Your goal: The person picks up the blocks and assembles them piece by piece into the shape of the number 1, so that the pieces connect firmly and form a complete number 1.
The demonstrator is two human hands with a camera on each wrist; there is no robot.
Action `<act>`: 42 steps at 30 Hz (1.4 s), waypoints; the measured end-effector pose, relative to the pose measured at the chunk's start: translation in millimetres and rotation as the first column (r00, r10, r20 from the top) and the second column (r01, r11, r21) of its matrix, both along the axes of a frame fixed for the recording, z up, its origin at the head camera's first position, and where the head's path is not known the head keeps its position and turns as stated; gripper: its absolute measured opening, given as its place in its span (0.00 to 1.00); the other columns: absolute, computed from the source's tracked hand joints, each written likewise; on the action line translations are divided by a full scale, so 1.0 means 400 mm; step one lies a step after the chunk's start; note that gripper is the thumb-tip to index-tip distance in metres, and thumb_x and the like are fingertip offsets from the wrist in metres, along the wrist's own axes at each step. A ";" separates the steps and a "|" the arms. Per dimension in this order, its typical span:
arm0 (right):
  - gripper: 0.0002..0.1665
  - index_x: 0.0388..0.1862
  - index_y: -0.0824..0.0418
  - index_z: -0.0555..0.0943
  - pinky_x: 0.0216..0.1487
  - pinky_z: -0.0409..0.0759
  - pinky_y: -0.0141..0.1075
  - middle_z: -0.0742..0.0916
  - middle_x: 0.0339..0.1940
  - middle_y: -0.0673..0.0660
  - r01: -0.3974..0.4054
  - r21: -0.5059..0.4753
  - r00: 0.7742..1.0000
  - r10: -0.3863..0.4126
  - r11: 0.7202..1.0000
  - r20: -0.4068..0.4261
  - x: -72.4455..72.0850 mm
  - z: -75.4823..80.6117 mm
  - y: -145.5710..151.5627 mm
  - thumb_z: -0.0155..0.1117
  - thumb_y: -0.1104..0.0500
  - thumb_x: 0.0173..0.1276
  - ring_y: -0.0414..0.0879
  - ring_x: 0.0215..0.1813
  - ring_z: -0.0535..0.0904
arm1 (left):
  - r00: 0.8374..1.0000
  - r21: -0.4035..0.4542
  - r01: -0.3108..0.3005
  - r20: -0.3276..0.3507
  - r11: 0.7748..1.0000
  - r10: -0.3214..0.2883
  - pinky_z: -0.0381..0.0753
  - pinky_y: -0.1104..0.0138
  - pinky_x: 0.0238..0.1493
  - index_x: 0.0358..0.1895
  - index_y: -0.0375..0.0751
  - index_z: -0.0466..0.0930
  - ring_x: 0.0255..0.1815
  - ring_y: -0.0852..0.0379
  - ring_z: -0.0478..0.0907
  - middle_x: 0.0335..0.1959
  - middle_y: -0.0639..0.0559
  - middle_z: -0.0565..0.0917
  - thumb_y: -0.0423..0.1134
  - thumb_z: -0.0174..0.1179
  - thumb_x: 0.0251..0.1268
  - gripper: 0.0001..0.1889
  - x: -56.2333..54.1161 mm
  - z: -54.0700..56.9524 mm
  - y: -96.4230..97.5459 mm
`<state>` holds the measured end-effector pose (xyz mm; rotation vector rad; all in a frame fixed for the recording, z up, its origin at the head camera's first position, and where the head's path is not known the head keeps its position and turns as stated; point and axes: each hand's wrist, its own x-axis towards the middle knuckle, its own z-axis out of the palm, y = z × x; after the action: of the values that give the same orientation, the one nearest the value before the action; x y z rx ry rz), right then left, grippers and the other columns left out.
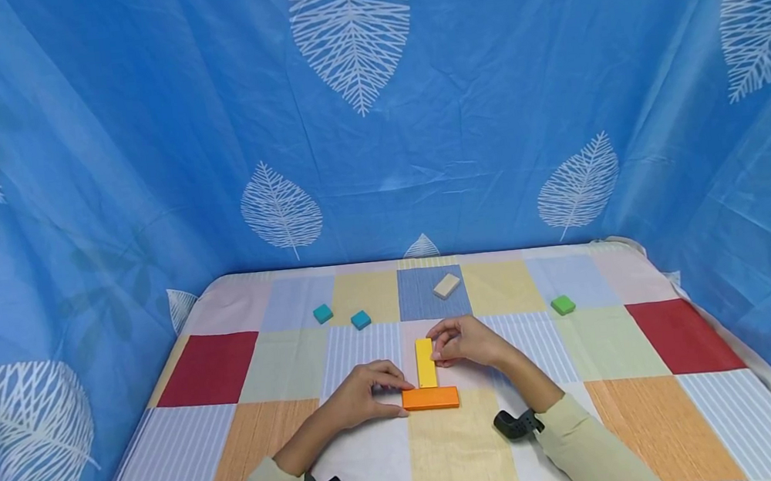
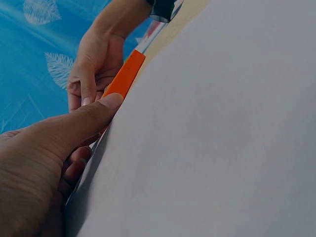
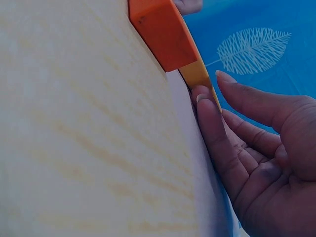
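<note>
While the left hand [image 1: 362, 395] pinches the left end of the orange block [image 1: 432, 399] between thumb and fingers, the right hand [image 1: 470, 341] has its fingertips at the right long side of the yellow block [image 1: 426, 362]; whether it grips that block or only touches it, I cannot tell. Both blocks lie flat near the middle of the patchwork cloth [image 1: 462, 458] on the tabletop, the orange one crosswise on the near side and the yellow one pointing away from its far edge, their sides seeming to meet in a T shape. Farther off to the left sit a teal block [image 1: 323, 314] and, just beside it, a blue block [image 1: 361, 320]. A cream block [image 1: 446, 286] lies at a slant beyond the yellow one, and a green block [image 1: 563, 305] rests well apart on the far right.
</note>
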<state>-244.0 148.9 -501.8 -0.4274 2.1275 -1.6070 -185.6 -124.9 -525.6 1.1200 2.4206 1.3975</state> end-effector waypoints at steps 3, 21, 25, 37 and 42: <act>0.24 0.59 0.75 0.77 0.38 0.87 0.42 0.87 0.33 0.61 -0.005 -0.015 1.000 0.005 1.000 0.007 -0.001 -0.003 -0.001 0.70 0.68 0.66 0.50 0.32 0.87 | 1.000 0.001 0.000 0.002 1.000 0.000 0.78 0.66 0.52 0.50 0.49 0.90 0.46 0.61 0.78 0.44 0.61 0.84 0.43 0.78 0.55 0.18 0.002 -0.002 -0.002; 0.25 0.62 0.70 0.78 0.32 0.86 0.42 0.86 0.35 0.65 0.159 0.008 0.985 -0.159 0.987 -0.065 -0.013 0.021 0.013 0.69 0.63 0.69 0.52 0.30 0.85 | 0.999 -0.005 0.010 -0.032 1.000 -0.010 0.78 0.67 0.52 0.49 0.49 0.90 0.47 0.62 0.78 0.44 0.61 0.84 0.43 0.78 0.55 0.17 -0.002 -0.003 -0.009; 0.25 0.63 0.70 0.78 0.32 0.85 0.43 0.86 0.38 0.68 0.178 0.011 0.980 -0.177 0.984 -0.096 -0.022 0.046 0.019 0.69 0.63 0.69 0.56 0.30 0.85 | 1.000 0.000 0.004 -0.031 1.000 -0.004 0.78 0.66 0.51 0.49 0.49 0.90 0.47 0.62 0.78 0.44 0.61 0.84 0.43 0.77 0.55 0.17 -0.001 -0.001 -0.011; 0.27 0.62 0.69 0.79 0.36 0.85 0.49 0.86 0.41 0.63 0.220 0.013 0.948 -0.211 0.975 -0.239 -0.055 0.085 0.057 0.71 0.57 0.69 0.67 0.37 0.84 | 0.998 0.033 0.004 -0.057 0.999 -0.002 0.79 0.65 0.50 0.48 0.46 0.90 0.46 0.58 0.80 0.44 0.57 0.85 0.39 0.78 0.54 0.17 -0.002 -0.011 0.001; 0.27 0.64 0.68 0.79 0.36 0.84 0.54 0.85 0.43 0.63 0.261 0.037 0.932 -0.242 0.965 -0.269 -0.077 0.093 0.068 0.70 0.59 0.69 0.68 0.37 0.82 | 0.999 0.017 0.009 -0.048 1.000 -0.008 0.79 0.67 0.51 0.48 0.49 0.90 0.46 0.61 0.79 0.44 0.60 0.84 0.42 0.77 0.55 0.16 -0.005 -0.010 -0.002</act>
<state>-274.8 176.2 -464.5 -0.3730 2.5198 -1.6816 -187.6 -125.6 -529.8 1.1804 2.4377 1.4076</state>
